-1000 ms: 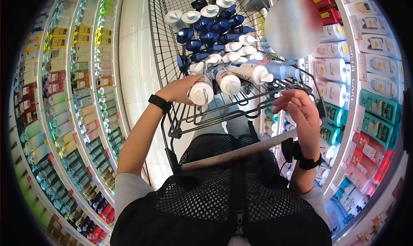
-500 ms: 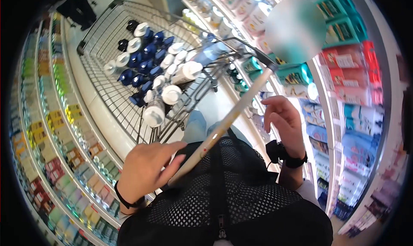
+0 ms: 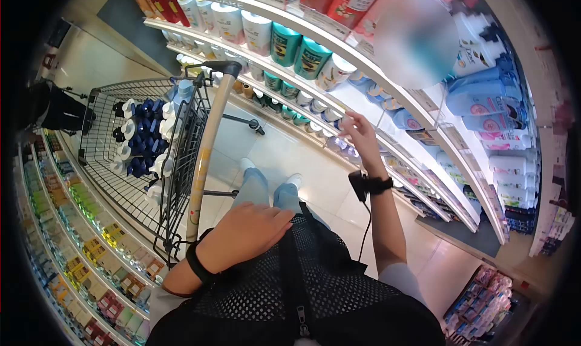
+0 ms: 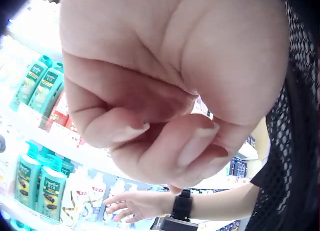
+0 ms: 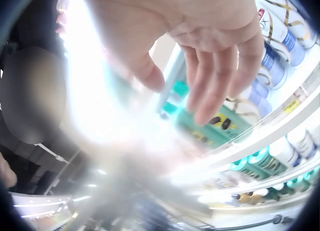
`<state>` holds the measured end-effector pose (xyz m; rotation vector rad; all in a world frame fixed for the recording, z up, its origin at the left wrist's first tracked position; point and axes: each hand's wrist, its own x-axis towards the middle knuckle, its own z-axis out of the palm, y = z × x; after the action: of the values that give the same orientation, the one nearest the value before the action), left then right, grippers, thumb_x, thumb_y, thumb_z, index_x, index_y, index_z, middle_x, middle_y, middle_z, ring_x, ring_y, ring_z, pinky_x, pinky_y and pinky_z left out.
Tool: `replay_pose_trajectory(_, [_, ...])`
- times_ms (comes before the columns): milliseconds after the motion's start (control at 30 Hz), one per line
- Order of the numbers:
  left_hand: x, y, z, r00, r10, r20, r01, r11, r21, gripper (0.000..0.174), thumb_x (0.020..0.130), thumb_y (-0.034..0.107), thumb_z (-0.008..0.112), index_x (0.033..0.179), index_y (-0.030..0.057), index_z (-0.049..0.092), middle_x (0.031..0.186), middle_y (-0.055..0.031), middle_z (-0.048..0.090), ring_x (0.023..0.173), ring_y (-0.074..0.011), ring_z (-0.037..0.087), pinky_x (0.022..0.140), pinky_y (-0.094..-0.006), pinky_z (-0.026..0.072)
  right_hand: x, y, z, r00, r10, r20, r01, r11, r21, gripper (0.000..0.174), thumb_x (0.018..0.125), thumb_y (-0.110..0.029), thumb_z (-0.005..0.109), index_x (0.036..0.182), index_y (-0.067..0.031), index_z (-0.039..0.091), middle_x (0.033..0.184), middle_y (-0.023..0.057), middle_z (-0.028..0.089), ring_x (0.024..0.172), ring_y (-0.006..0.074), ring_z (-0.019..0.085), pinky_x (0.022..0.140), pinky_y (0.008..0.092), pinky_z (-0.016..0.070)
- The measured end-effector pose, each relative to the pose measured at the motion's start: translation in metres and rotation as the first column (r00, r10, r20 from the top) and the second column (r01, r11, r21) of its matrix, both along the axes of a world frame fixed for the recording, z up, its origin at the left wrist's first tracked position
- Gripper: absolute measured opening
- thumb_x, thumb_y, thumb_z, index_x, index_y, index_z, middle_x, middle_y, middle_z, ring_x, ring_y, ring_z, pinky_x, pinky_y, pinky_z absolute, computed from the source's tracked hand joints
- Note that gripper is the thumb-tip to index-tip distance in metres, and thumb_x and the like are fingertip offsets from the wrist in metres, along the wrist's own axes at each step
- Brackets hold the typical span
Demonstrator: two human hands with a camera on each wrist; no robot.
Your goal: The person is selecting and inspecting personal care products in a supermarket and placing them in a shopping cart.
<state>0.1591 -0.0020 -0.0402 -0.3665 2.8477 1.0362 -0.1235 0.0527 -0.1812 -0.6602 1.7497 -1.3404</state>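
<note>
My left hand [image 3: 248,236] is held before the mesh vest, its fingers loosely curled with nothing in them, as the left wrist view shows. Out to the right, my right hand [image 3: 362,135] reaches toward the shelves with parted, relaxed fingers and holds nothing. In the right wrist view, its fingers [image 5: 210,85] hang in front of green bottles [image 5: 220,126]. Nearest the right hand in the head view are pale blue bottles [image 3: 407,121] on a lit shelf. At left stands a wire shopping cart [image 3: 103,125] holding several dark blue pump bottles [image 3: 145,131] and white bottles [image 3: 158,169].
The cart's handle [image 3: 206,146] runs just left of my legs. Shelves [image 3: 339,25] of bottles curve along the right side; another shelf of products [image 3: 78,225] lines the left. A person in dark clothes [image 3: 57,107] is beyond the cart. A low display [image 3: 481,303] stands at lower right.
My left hand has let go of a white bottle in the cart and drawn back to my body. The view has turned right, putting the cart at left. My right hand has extended toward the shelves.
</note>
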Motion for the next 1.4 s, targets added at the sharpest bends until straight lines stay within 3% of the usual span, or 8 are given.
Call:
replay_pose_trajectory(200, [-0.036, 0.013, -0.037, 0.998, -0.055, -0.035, 0.054, 0.998, -0.017, 0.017, 0.078, 0.018, 0.054, 0.093, 0.0099, 0.053, 0.073, -0.0081, 0.057, 0.067, -0.0252, 0.056, 0.058, -0.0347, 0.0417, -0.075, -0.085, -0.082, 0.791, -0.247, -0.56, 0.117, 0.959, -0.258, 0.071, 0.063, -0.028, 0.073, 0.117, 0.0035, 0.038, 0.115, 0.0203, 0.045, 0.11, 0.0299, 0.043, 0.089, 0.0356, 0.0379])
replay_pose_trajectory(467, [-0.039, -0.011, -0.052, 1.0, -0.011, -0.021, 0.011, 1.0, 0.009, 0.017, 0.076, 0.015, 0.056, 0.092, 0.0084, 0.054, 0.07, -0.009, 0.058, 0.064, -0.0269, 0.056, 0.057, -0.0369, 0.0419, -0.081, -0.133, -0.077, 0.968, -0.177, -0.18, 0.135, 0.965, -0.227, 0.052, 0.057, -0.019, 0.076, 0.098, 0.0038, 0.054, 0.1, 0.0154, 0.057, 0.094, 0.0203, 0.054, 0.081, 0.0287, 0.0426])
replay_pose_trajectory(800, [-0.051, -0.047, -0.066, 0.995, -0.082, 0.055, 0.076, 0.992, 0.103, 0.021, 0.075, 0.013, 0.057, 0.095, 0.0065, 0.054, 0.07, -0.0084, 0.057, 0.065, -0.0264, 0.056, 0.059, -0.0349, 0.0433, -0.012, -0.039, -0.023, 0.746, -0.282, -0.604, -0.026, 0.893, -0.449, 0.07, 0.051, -0.011, 0.078, 0.11, -0.0047, 0.041, 0.11, 0.0132, 0.049, 0.108, 0.0266, 0.046, 0.089, 0.0344, 0.038])
replay_pose_trajectory(867, [-0.06, -0.054, -0.067, 0.989, -0.108, 0.103, 0.094, 0.987, 0.129, 0.04, 0.075, 0.022, 0.058, 0.11, 0.0064, 0.044, 0.094, -0.0112, 0.055, 0.086, -0.0278, 0.054, 0.071, -0.0358, 0.0417, 0.003, -0.017, 0.01, 0.744, -0.222, -0.63, -0.104, 0.893, -0.438, 0.071, 0.051, -0.01, 0.079, 0.11, -0.0044, 0.039, 0.115, 0.0138, 0.047, 0.112, 0.0266, 0.043, 0.091, 0.0351, 0.0364])
replay_pose_trajectory(1000, [-0.098, -0.052, -0.048, 0.986, -0.017, -0.169, -0.002, 0.993, -0.114, 0.072, 0.069, 0.032, 0.066, 0.124, 0.003, 0.029, 0.113, -0.0161, 0.046, 0.102, -0.0306, 0.048, 0.081, -0.0346, 0.0403, 0.041, 0.015, 0.08, 0.947, -0.287, -0.141, 0.144, 0.777, -0.612, 0.075, 0.052, -0.013, 0.078, 0.114, -0.0046, 0.036, 0.107, 0.0117, 0.05, 0.102, 0.019, 0.049, 0.084, 0.0317, 0.0403])
replay_pose_trajectory(1100, [-0.117, -0.042, -0.043, 0.958, -0.05, -0.282, 0.112, 0.972, 0.206, 0.094, 0.06, 0.031, 0.074, 0.128, 0.0004, 0.018, 0.122, -0.0179, 0.038, 0.111, -0.0286, 0.043, 0.088, -0.0353, 0.0368, 0.05, 0.026, 0.13, 0.949, -0.297, 0.105, 0.308, 0.806, -0.506, 0.075, 0.054, -0.013, 0.077, 0.115, -0.0042, 0.035, 0.107, 0.0093, 0.049, 0.099, 0.0159, 0.049, 0.083, 0.0305, 0.0408])
replay_pose_trajectory(1167, [-0.123, -0.022, -0.037, 0.931, 0.182, -0.315, 0.118, 0.669, 0.734, 0.093, 0.056, 0.021, 0.077, 0.128, 0.0017, 0.021, 0.118, -0.0145, 0.041, 0.11, -0.0228, 0.043, 0.089, -0.0346, 0.036, 0.05, 0.031, 0.153, 0.929, -0.266, 0.256, 0.358, 0.82, -0.447, 0.074, 0.055, -0.012, 0.076, 0.116, -0.0041, 0.035, 0.108, 0.0081, 0.049, 0.099, 0.0149, 0.049, 0.083, 0.0301, 0.0407])
replay_pose_trajectory(1400, [-0.136, -0.024, -0.002, 0.943, 0.148, -0.296, 0.188, 0.497, 0.847, 0.091, 0.059, 0.013, 0.074, 0.128, 0.0024, 0.016, 0.116, -0.0094, 0.041, 0.107, -0.0179, 0.042, 0.089, -0.0316, 0.0357, 0.052, 0.055, 0.15, 0.976, -0.15, 0.158, 0.215, 0.788, -0.577, 0.063, 0.087, -0.039, 0.037, 0.132, 0.0012, 0.018, 0.13, 0.0108, 0.03, 0.12, 0.0173, 0.027, 0.099, 0.0305, 0.0184])
